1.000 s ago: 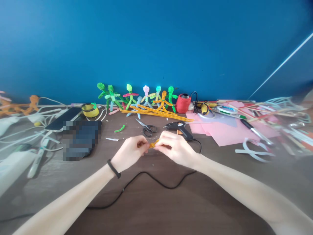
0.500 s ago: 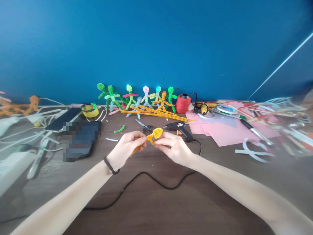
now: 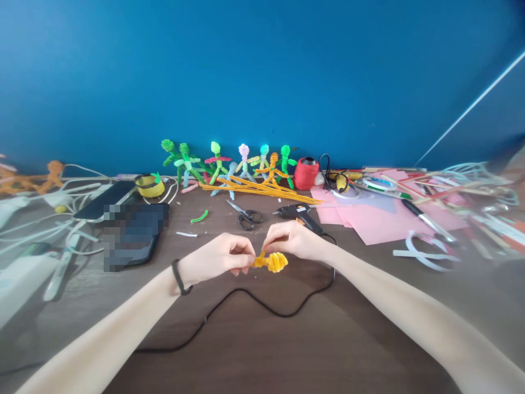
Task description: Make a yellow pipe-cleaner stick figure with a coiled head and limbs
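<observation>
Between my hands is a yellow pipe-cleaner figure [image 3: 278,262], its coiled oval head pointing right. My left hand [image 3: 225,253] pinches its narrow body, and the fingers hide the part beyond. With thumb and fingertips closed, my right hand [image 3: 293,239] grips a short yellow pipe-cleaner end that sticks up from the body beside the head. Black scissors [image 3: 248,216] lie on the table just behind my hands, blades toward the upper left. A black glue gun [image 3: 301,214] rests behind my right hand.
Colourful pipe-cleaner figures [image 3: 216,158] stand along the blue wall, with orange pipe cleaners [image 3: 262,190] before them. Phones [image 3: 141,235] and white cables are at left. Pink paper [image 3: 373,224] and a red spool [image 3: 305,173] lie right. A black cord [image 3: 241,290] crosses the table in front.
Both hands shift; the yellow figure comes lower and nearer, its head swinging from upward right to level. My right hand now pinches the end above the body. The scissors are uncovered.
</observation>
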`<action>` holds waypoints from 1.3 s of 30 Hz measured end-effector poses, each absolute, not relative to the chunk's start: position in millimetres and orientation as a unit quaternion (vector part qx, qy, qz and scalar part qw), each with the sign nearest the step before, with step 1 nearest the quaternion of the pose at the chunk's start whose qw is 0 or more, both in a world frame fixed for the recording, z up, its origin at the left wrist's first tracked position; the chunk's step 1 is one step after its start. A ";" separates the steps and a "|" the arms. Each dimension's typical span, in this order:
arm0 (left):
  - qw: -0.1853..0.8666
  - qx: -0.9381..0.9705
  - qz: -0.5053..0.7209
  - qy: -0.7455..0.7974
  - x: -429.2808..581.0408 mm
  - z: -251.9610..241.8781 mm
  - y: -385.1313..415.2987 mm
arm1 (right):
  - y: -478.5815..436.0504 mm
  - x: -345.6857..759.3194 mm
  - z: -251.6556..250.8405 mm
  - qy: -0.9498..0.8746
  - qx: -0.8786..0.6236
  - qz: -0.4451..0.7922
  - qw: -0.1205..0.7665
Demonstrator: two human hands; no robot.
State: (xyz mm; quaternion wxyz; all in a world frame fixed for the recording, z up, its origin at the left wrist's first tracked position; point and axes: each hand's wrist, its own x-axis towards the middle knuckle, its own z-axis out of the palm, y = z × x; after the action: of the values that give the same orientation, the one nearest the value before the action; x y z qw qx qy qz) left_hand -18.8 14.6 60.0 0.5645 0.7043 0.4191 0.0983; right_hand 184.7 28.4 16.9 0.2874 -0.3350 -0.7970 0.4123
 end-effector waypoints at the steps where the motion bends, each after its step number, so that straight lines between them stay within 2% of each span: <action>1: 0.551 0.713 0.087 0.424 -18.4 59.2 14.3 | 28.3 185.1 18.2 -0.806 -0.339 0.391 0.285; 7: 0.444 0.763 0.071 0.465 -17.5 52.7 14.2 | 21.6 181.2 28.1 -0.838 -0.369 0.258 0.309; 15: 0.389 0.761 0.108 0.508 -18.6 46.0 16.4 | 9.9 173.6 33.4 -0.853 -0.356 0.155 0.348; 24: 0.405 0.710 0.242 0.523 -18.5 50.0 18.3 | 0.2 166.8 29.1 -0.858 -0.325 0.076 0.390; 28: 0.453 0.660 0.297 0.520 -17.7 54.0 19.4 | 3.2 165.2 21.2 -0.844 -0.315 0.099 0.422; 32: 0.518 0.616 0.304 0.510 -17.6 55.5 20.2 | 7.4 165.3 13.9 -0.833 -0.333 0.155 0.415; 39: 0.601 0.606 0.275 0.442 -21.0 56.7 19.4 | 11.1 166.4 12.6 -0.743 -0.388 0.389 0.382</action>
State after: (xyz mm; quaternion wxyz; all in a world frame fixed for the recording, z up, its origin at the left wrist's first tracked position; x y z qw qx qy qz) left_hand -21.0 19.4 56.7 0.6012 0.6062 0.4420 0.2753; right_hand 166.4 11.1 12.6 0.3820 -0.3882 -0.7430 0.3891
